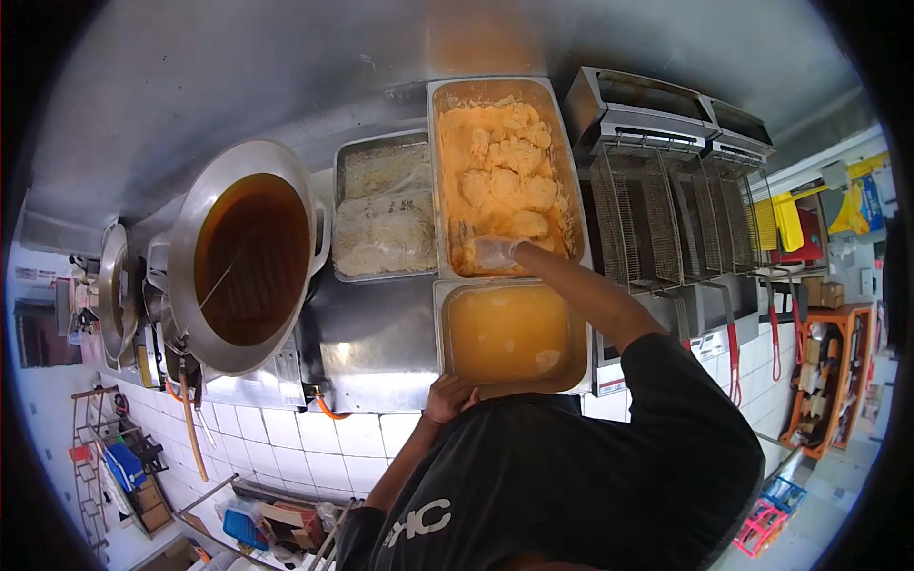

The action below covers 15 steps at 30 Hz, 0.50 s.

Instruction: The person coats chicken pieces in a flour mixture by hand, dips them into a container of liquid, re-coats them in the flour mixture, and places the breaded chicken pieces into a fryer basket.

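My right hand (497,253), in a clear plastic glove, reaches into the near end of a deep metal pan of orange breading (455,171). Its fingers are partly sunk in the coating, so their grip is hidden. Lumpy breaded pieces (509,186) lie heaped in the same pan, beyond the hand. Closer to my body stands a metal pan of yellowish liquid (514,333). My bare left hand (450,398) is at that pan's near left corner with its fingers curled; whether they grip the rim cannot be made out.
A tray of pale floury coating (381,238) sits left of the breading. Farther left is a large pot of dark oil (252,262) with a long-handled utensil in it. Wire fryer baskets (647,209) with red handles stand on the right. A metal wall rises behind.
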### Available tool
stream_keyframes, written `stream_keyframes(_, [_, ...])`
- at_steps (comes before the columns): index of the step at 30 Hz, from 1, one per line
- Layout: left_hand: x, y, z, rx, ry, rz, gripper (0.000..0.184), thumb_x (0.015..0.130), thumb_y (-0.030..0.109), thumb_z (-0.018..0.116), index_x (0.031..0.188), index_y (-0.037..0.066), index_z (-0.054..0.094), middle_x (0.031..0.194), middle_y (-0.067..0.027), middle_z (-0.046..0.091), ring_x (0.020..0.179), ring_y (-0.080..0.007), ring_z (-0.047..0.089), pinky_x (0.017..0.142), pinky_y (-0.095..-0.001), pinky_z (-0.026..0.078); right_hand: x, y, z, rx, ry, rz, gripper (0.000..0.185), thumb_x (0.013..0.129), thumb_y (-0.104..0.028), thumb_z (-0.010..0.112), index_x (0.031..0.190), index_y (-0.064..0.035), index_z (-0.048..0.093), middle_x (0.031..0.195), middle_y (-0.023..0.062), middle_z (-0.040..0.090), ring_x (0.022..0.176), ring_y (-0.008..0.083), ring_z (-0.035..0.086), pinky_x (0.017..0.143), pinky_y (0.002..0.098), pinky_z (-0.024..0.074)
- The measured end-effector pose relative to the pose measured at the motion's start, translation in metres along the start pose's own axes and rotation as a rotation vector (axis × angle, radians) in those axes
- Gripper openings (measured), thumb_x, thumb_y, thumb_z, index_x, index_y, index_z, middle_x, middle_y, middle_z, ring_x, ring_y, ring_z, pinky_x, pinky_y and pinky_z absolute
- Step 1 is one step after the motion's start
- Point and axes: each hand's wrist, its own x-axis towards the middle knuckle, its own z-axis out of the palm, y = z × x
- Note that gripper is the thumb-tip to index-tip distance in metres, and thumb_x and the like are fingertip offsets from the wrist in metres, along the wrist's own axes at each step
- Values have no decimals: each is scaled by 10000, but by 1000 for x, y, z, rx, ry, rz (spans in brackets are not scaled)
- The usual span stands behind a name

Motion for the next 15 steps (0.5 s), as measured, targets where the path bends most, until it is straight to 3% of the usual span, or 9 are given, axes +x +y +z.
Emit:
stream_keyframes(2, [3, 0, -2, -1, 15, 7, 122, 840, 96, 763, 751, 92, 680, 744, -44, 649, 643, -230, 633, 587, -373, 475, -22, 13, -10, 495, 244, -142, 519, 1049, -443, 440, 1347, -49, 597, 1335, 238, 623, 1172, 325, 620, 1024, 491, 496])
stream_keyframes(5, [5, 4, -2, -15, 49, -3, 137, 839, 89, 761, 740, 90, 667, 730, -47, 635, 630, -236, 622, 580, -375, 470, 24, 92, 38, 404, 594, 17, 558, 1065, -395, 481, 1517, -68, 467, 1454, 117, 582, 1316, 297, 579, 1137, 436, 453])
stream_keyframes(9, [7, 7, -3, -36, 68, 1, 120, 838, 80, 756, 754, 80, 670, 738, -59, 634, 651, -245, 628, 584, -378, 477, -54, 60, -8, -57, 104, 301, 496, 1073, -421, 443, 1466, -132, 530, 1485, 127, 524, 1312, 298, 543, 1050, 464, 504])
stream_keyframes(11, [7, 4, -3, -42, 67, 3, 114, 838, 80, 755, 760, 76, 672, 745, -64, 636, 658, -248, 631, 587, -379, 480, -64, 58, -14, -188, -19, 370, 484, 1075, -427, 434, 1454, -148, 546, 1493, 129, 510, 1311, 299, 534, 1028, 471, 516])
stream_keyframes(15, [7, 9, -4, -23, 49, -10, 110, 837, 82, 756, 764, 73, 673, 747, -70, 634, 663, -253, 633, 588, -380, 483, -50, 91, 30, -526, -83, 82, 132, 955, -179, 617, 967, -59, 671, 1000, 110, 647, 850, 251, 581, 771, 407, 526])
